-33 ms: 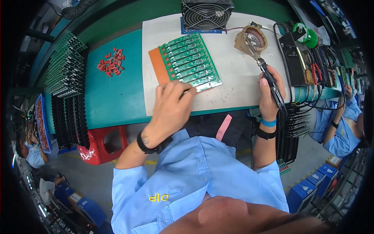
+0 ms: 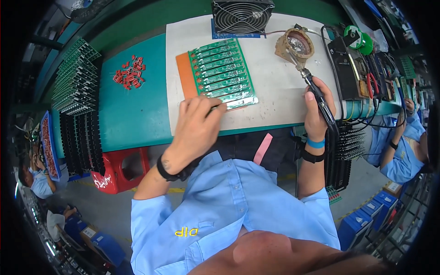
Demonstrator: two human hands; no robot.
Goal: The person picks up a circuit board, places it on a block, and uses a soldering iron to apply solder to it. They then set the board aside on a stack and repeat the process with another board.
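My left hand is closed at the near left corner of a green circuit board panel, its fingers curled over the edge. The fingertips are partly hidden. The panel is split into several long strips and lies over an orange-brown plate that shows along its left side. My right hand wraps round the black handle of a soldering iron. The iron points away from me, its tip end over a brown round cup with silvery bits inside.
Red components with wire leads lie on the green mat. Left stands a rack of boards. A fan is behind the panel. Right sit a black box, solder spool and red-handled pliers. Co-workers sit both sides.
The panel has turned slightly and its near edge has shifted left, along with my left hand. My right hand and the soldering iron stay almost in place.
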